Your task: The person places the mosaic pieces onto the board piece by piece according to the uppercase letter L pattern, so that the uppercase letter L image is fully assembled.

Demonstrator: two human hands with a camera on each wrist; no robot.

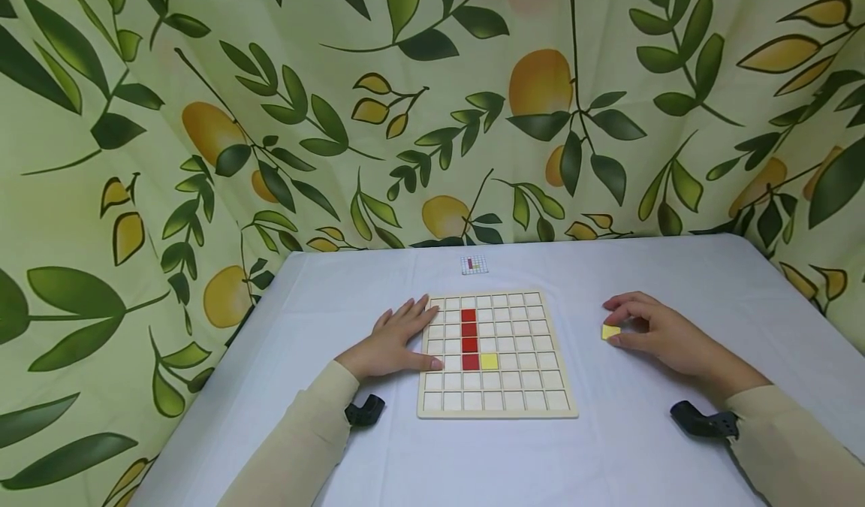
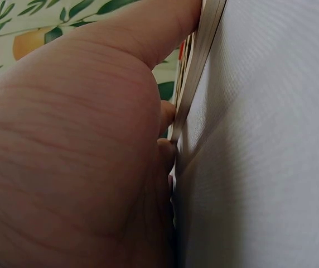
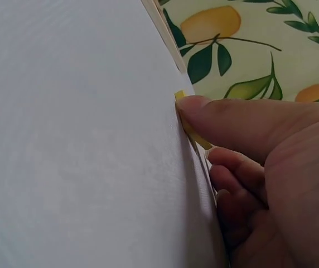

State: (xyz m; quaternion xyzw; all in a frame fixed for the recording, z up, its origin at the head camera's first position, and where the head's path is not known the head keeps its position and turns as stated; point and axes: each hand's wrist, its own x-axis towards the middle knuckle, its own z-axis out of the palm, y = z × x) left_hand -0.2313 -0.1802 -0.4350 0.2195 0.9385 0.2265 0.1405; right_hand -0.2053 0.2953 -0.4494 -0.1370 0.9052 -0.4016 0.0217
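A square wooden grid board (image 1: 525, 343) lies on the white-covered table. On it, several red square tiles (image 1: 469, 330) form a column, and a yellow tile (image 1: 489, 361) sits right of the lowest red one. My left hand (image 1: 392, 345) rests at the board's left edge, fingers spread and fairly straight, with thumb and fingertips touching the rim. Off to the board's right, my right hand (image 1: 665, 334) pinches another yellow tile (image 3: 196, 134) between thumb and fingers, close to the tabletop. Part of that tile is hidden behind the thumb in the right wrist view.
Behind the board lies a small printed card (image 1: 474, 265) showing a grid with red and yellow squares. A patterned curtain (image 1: 432, 116) of leaves and fruit hangs along the table's far edge. Each wrist wears a black device, such as the left one (image 1: 365, 411).
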